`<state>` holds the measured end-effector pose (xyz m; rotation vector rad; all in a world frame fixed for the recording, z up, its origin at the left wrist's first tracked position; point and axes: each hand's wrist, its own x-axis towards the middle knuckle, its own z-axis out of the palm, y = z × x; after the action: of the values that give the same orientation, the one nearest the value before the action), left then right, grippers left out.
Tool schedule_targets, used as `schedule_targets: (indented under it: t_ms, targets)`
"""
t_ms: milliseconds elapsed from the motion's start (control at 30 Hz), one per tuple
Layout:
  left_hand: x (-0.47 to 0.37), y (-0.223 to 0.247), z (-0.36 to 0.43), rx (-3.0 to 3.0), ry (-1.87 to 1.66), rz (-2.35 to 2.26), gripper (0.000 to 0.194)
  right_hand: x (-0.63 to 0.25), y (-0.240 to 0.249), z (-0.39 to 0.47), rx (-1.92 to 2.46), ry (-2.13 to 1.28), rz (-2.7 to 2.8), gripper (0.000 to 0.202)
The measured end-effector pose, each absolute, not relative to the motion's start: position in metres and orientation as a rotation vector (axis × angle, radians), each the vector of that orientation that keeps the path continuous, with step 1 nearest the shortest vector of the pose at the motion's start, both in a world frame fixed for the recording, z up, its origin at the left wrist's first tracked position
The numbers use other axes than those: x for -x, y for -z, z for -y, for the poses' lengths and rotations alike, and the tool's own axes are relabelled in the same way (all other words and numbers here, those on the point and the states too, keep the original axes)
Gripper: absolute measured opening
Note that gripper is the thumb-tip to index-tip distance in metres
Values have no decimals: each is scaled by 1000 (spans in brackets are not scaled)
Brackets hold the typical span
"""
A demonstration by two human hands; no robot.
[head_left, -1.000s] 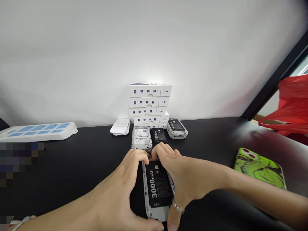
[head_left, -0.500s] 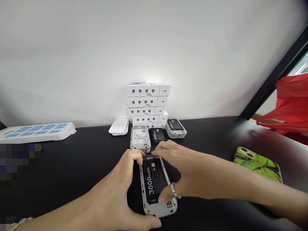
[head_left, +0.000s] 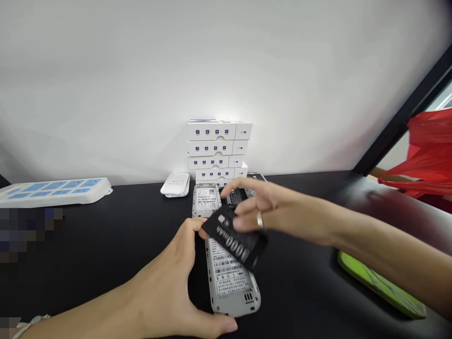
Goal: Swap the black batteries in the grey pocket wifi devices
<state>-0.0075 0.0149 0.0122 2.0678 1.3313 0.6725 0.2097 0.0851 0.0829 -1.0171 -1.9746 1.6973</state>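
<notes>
My left hand (head_left: 173, 278) steadies a white device (head_left: 238, 303) that looks like a pocket Wi-Fi router, thumb at its near end and fingers at its far end. Its back is uncovered, and the bay shows a label with barcodes. Above the bay, my right hand (head_left: 278, 207) pinches a black 3000mAh battery (head_left: 243, 247), tilted and a little blurred. Just beyond lie a similar device (head_left: 206, 200) with a bare label and another black battery (head_left: 235, 197), partly hidden by my right fingers.
Stacked white boxes (head_left: 213, 148) stand against the wall, with white covers (head_left: 175, 183) to their left. More devices (head_left: 257, 177) sit behind my right hand. A power strip (head_left: 56, 192) is far left, a green phone case (head_left: 383, 287) under my right forearm, a red bag (head_left: 423, 150) at right.
My right hand has lifted the battery out of the device's bay, baring the label beneath. My left hand stays on the device.
</notes>
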Motion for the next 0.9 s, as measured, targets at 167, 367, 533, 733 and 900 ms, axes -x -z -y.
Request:
schedule_targets:
  t_ms: [167, 367, 533, 733, 900]
  targets:
    - [5, -11, -13, -2040, -692, -1337, 77, -219, -80, -114, 1153, -1442, 1757, 6]
    - [6, -10, -14, -2077, -693, -1343, 76, -218, -61, -122, 1338, -1393, 1839, 36]
    - [6, -10, -14, -2063, -703, -1314, 76, -213, -48, -118, 1455, -986, 2167, 43]
    - [6, -10, -15, -2087, -694, -1318, 77, -212, -34, -126, 1365, -487, 2460, 45]
    - [6, -9, -12, -2123, -711, -1297, 78, -215, -27, -130, 1319, -420, 2468, 47]
